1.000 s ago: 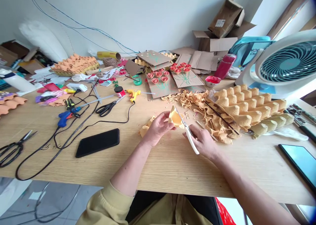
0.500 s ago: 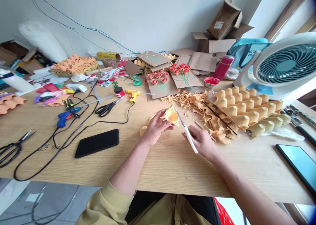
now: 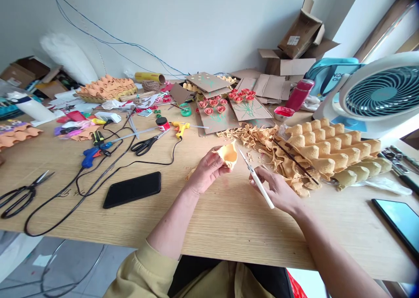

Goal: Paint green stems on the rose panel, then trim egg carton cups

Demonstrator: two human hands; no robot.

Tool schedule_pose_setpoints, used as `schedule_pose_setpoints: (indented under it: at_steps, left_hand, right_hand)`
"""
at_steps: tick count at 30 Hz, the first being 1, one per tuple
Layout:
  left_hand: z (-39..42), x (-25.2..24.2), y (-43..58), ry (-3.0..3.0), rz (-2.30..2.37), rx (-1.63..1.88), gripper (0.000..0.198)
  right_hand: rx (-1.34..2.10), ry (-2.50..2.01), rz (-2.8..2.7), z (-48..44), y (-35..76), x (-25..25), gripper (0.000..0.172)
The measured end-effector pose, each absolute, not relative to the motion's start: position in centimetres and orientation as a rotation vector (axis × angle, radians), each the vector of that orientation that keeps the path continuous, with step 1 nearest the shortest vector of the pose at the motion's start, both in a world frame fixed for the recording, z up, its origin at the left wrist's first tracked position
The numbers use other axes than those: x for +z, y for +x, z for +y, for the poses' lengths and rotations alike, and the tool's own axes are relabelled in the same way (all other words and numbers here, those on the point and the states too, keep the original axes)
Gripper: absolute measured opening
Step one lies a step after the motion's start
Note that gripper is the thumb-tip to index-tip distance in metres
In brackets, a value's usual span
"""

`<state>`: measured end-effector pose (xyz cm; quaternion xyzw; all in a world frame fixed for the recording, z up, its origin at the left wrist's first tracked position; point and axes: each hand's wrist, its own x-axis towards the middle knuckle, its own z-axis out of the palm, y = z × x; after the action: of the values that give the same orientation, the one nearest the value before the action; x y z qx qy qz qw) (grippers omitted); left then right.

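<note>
My left hand [image 3: 206, 171] pinches a cut yellow egg-carton cup [image 3: 228, 154] above the wooden table [image 3: 209, 219]. My right hand [image 3: 276, 189] grips white-handled scissors [image 3: 257, 179], whose blades point up and left and stand a little to the right of the cup, apart from it. A yellow offcut [image 3: 190, 172] lies just left of my left hand. A heap of carton scraps [image 3: 258, 138] lies behind both hands.
An egg carton with tall cones [image 3: 334, 152] sits at right, a fan [image 3: 376, 93] behind it. Painted red carton roses on cardboard [image 3: 225, 106] lie at the back. A black phone [image 3: 132, 189], black scissors [image 3: 145, 144], glue guns [image 3: 180, 127] and cables lie left. Another phone [image 3: 399, 219] is at far right.
The scissors have come away from the cup and moved right. My left hand has turned the cup. The view has shifted slightly.
</note>
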<state>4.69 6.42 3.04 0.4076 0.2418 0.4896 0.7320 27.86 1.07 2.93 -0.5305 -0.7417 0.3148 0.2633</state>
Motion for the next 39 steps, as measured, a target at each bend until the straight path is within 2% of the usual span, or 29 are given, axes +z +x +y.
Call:
schedule_pose_setpoints:
  at_steps: [9, 15, 21, 26, 33, 39]
  left_hand:
    - [6.30, 2.65, 4.91, 0.984, 0.525, 0.965, 0.041]
    - [6.22, 2.92, 5.04, 1.045, 0.517, 0.932, 0.038]
    - [6.19, 3.02, 4.91, 1.020, 0.514, 0.913, 0.042]
    - [6.22, 3.12, 4.68, 1.019, 0.519, 0.917, 0.044]
    - [6.52, 2.81, 4.54, 0.951, 0.471, 0.932, 0.042]
    - [6.64, 2.53, 4.36, 0.918, 0.435, 0.938, 0.037]
  right_hand:
    - [0.815, -1.441, -2.108, 1.07, 27.79, 3.10, 0.028]
    - [0.645, -1.414, -2.160, 1.10, 27.48, 3.24, 0.025]
    - [0.621, -1.436, -2.160, 1.12, 27.49, 3.05, 0.023]
    - [0.622, -1.460, -2.130, 1.05, 27.55, 3.04, 0.029]
    - [0.631, -1.447, -2.091, 0.89, 27.58, 2.93, 0.034]
    - [0.629, -1.445, -2.088, 0.84, 27.63, 2.72, 0.032]
